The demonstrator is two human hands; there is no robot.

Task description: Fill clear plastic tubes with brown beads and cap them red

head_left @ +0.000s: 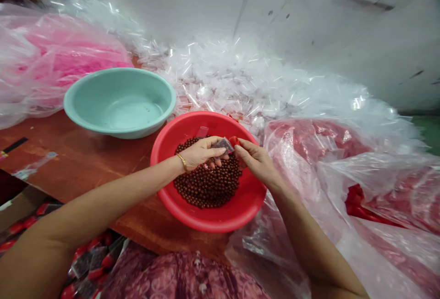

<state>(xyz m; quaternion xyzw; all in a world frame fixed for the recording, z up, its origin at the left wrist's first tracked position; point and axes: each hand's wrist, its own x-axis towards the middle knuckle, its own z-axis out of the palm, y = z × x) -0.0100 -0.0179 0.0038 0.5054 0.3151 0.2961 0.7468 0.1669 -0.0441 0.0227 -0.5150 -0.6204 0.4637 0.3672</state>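
Above a red basin (206,224) my left hand (202,153) is closed round a small clear plastic container (223,145) with dark contents, tilted toward the right. My right hand (252,157) pinches a small red cap (234,141) close to the container's end; whether the two touch I cannot tell. Below both hands, many shiny brown beads (206,191) cover the basin's bottom. A clear empty tube (202,131) rests at the far side of the beads.
Left of the basin stands a pale green bowl (120,127). Clear plastic tubes (220,74) lie heaped along the wall. Plastic bags with red pieces (309,138) are at the right, a bag with pink pieces (68,51) at the back left. Filled red-capped containers (92,260) lie below the table's edge.
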